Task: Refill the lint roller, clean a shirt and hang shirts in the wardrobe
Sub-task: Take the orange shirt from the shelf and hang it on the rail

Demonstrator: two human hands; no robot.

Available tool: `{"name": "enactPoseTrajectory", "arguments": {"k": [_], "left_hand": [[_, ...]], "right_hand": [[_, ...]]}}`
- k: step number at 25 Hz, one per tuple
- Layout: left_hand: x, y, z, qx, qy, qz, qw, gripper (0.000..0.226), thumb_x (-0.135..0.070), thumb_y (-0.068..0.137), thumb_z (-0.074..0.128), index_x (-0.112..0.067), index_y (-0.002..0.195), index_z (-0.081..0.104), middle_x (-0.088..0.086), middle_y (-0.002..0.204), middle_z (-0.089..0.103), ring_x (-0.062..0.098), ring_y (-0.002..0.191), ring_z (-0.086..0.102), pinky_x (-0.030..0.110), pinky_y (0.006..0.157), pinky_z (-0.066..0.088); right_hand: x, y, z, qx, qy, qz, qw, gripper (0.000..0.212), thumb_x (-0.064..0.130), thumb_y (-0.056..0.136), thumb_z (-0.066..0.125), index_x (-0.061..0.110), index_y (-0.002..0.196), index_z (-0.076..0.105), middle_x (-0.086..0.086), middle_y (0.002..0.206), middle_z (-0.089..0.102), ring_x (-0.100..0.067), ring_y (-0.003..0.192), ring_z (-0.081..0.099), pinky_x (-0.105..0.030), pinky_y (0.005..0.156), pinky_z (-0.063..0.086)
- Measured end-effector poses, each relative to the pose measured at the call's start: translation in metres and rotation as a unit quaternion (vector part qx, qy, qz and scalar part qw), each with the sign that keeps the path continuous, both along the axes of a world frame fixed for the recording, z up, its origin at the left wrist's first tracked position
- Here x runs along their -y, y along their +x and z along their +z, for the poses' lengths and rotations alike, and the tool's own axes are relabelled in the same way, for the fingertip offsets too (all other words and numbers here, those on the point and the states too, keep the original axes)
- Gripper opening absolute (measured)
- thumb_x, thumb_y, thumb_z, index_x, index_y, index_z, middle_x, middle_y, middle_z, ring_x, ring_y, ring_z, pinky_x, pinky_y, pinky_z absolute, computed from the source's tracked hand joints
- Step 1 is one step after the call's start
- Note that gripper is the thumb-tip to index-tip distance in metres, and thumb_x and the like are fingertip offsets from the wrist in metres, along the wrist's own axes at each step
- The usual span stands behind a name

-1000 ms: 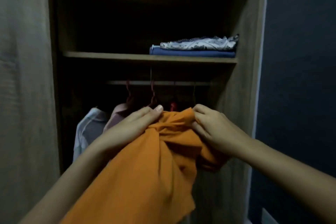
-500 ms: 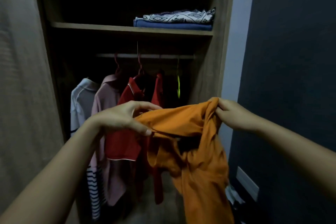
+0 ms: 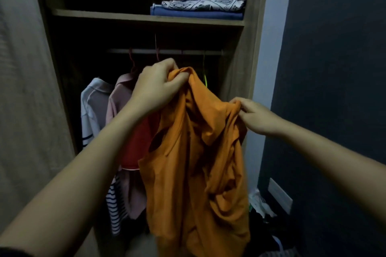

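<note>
An orange shirt hangs crumpled in front of the open wardrobe. My left hand grips its top edge, raised just below the hanging rail. My right hand pinches another part of the shirt lower down and to the right. Behind the shirt, a white striped shirt, a pink shirt and a red shirt hang on the rail. A yellow-green hanger shows just right of the orange shirt's top. No lint roller is in view.
A wooden shelf above the rail carries folded blue and patterned clothes. The wardrobe's side panel stands on the right, a dark wall beyond it. Bags and clutter lie on the floor at lower right.
My left hand has lifted the shirt's top edge toward the rail. My right hand has dropped lower, so the shirt now hangs longer and more vertical.
</note>
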State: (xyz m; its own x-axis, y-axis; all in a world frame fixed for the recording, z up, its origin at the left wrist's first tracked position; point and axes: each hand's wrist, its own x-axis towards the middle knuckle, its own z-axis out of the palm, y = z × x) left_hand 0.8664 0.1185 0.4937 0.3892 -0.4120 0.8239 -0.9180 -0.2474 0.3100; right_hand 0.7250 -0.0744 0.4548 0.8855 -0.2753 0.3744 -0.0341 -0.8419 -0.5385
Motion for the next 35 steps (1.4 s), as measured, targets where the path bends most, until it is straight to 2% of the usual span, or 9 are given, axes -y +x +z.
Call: {"name": "enactPoseTrajectory", "arguments": {"k": [5, 10, 15, 18, 20, 23, 28, 32, 35], "left_hand": [[-0.001, 0.000, 0.013, 0.025, 0.045, -0.027, 0.998, 0.017, -0.035, 0.091, 0.053, -0.020, 0.083, 0.057, -0.009, 0.068, 0.052, 0.003, 0.063, 0.050, 0.017, 0.054, 0.037], [0.000, 0.013, 0.007, -0.013, 0.053, -0.048, 0.997, 0.022, -0.032, 0.094, 0.050, -0.017, 0.078, 0.054, -0.005, 0.063, 0.048, 0.003, 0.059, 0.046, 0.018, 0.055, 0.034], [-0.002, 0.020, -0.002, -0.025, 0.060, -0.022, 0.998, 0.026, -0.032, 0.094, 0.049, -0.015, 0.075, 0.051, -0.006, 0.063, 0.048, 0.009, 0.061, 0.046, 0.020, 0.053, 0.032], [-0.004, 0.021, 0.001, -0.076, 0.005, 0.017, 0.997, 0.025, -0.032, 0.094, 0.048, -0.016, 0.075, 0.051, -0.008, 0.062, 0.047, 0.012, 0.064, 0.047, 0.026, 0.053, 0.026], [-0.006, 0.020, 0.005, -0.090, -0.020, 0.013, 0.996, 0.026, -0.032, 0.095, 0.047, -0.018, 0.073, 0.048, -0.008, 0.062, 0.047, 0.012, 0.064, 0.047, 0.027, 0.059, 0.028], [-0.006, 0.017, 0.009, -0.099, -0.041, -0.028, 0.994, 0.029, -0.034, 0.096, 0.043, -0.017, 0.074, 0.048, -0.006, 0.062, 0.045, 0.007, 0.060, 0.045, 0.031, 0.063, 0.034], [-0.010, 0.041, 0.012, -0.250, -0.093, -0.066, 0.961, 0.035, -0.041, 0.093, 0.044, -0.019, 0.066, 0.047, -0.003, 0.057, 0.043, 0.017, 0.053, 0.043, 0.033, 0.059, 0.034], [-0.036, 0.067, -0.003, -0.275, 0.091, 0.057, 0.955, 0.025, -0.041, 0.087, 0.057, -0.019, 0.075, 0.057, 0.005, 0.072, 0.057, 0.016, 0.058, 0.050, 0.027, 0.051, 0.038], [-0.062, 0.064, -0.018, -0.277, 0.196, -0.024, 0.940, 0.032, -0.059, 0.082, 0.056, -0.031, 0.097, 0.063, -0.006, 0.099, 0.060, 0.009, 0.086, 0.058, 0.025, 0.069, 0.048]], "right_hand": [[-0.008, 0.019, -0.010, 0.049, 0.046, -0.029, 0.997, 0.027, 0.010, 0.092, 0.036, 0.021, 0.096, 0.060, -0.002, 0.107, 0.058, -0.017, 0.099, 0.052, -0.020, 0.073, 0.040], [-0.044, 0.029, -0.011, -0.025, 0.187, 0.162, 0.969, 0.046, 0.049, 0.072, 0.054, 0.037, 0.115, 0.043, 0.009, 0.117, 0.052, -0.009, 0.106, 0.054, -0.025, 0.086, 0.046], [-0.060, 0.053, -0.034, 0.035, -0.013, 0.022, 0.999, 0.072, 0.046, 0.076, 0.068, 0.024, 0.132, 0.030, 0.000, 0.130, 0.045, -0.019, 0.118, 0.048, -0.042, 0.099, 0.044], [-0.069, 0.055, -0.046, 0.222, -0.238, -0.004, 0.945, 0.045, 0.030, 0.083, 0.056, 0.023, 0.121, 0.032, -0.008, 0.119, 0.037, -0.027, 0.107, 0.049, -0.045, 0.089, 0.045], [-0.074, 0.056, -0.058, 0.219, -0.353, 0.036, 0.909, 0.036, 0.035, 0.083, 0.046, 0.024, 0.117, 0.038, -0.008, 0.113, 0.036, -0.028, 0.098, 0.051, -0.043, 0.078, 0.047], [-0.071, 0.063, -0.069, 0.118, -0.238, 0.010, 0.964, 0.045, 0.046, 0.083, 0.054, 0.026, 0.120, 0.039, -0.004, 0.116, 0.035, -0.018, 0.102, 0.043, -0.032, 0.077, 0.043], [-0.061, 0.059, -0.076, 0.089, -0.150, 0.051, 0.983, 0.043, 0.010, 0.078, 0.060, 0.029, 0.098, 0.028, 0.004, 0.105, 0.032, -0.012, 0.085, 0.045, -0.029, 0.068, 0.041], [-0.032, 0.033, -0.038, 0.040, -0.138, 0.089, 0.986, 0.025, -0.008, 0.073, 0.054, 0.016, 0.068, 0.050, 0.001, 0.107, 0.046, -0.011, 0.093, 0.050, -0.032, 0.078, 0.049], [-0.006, 0.012, 0.000, 0.012, -0.063, 0.052, 0.997, 0.042, -0.015, 0.075, 0.051, 0.021, 0.059, 0.064, 0.004, 0.107, 0.059, -0.009, 0.098, 0.058, -0.023, 0.078, 0.054]]}}
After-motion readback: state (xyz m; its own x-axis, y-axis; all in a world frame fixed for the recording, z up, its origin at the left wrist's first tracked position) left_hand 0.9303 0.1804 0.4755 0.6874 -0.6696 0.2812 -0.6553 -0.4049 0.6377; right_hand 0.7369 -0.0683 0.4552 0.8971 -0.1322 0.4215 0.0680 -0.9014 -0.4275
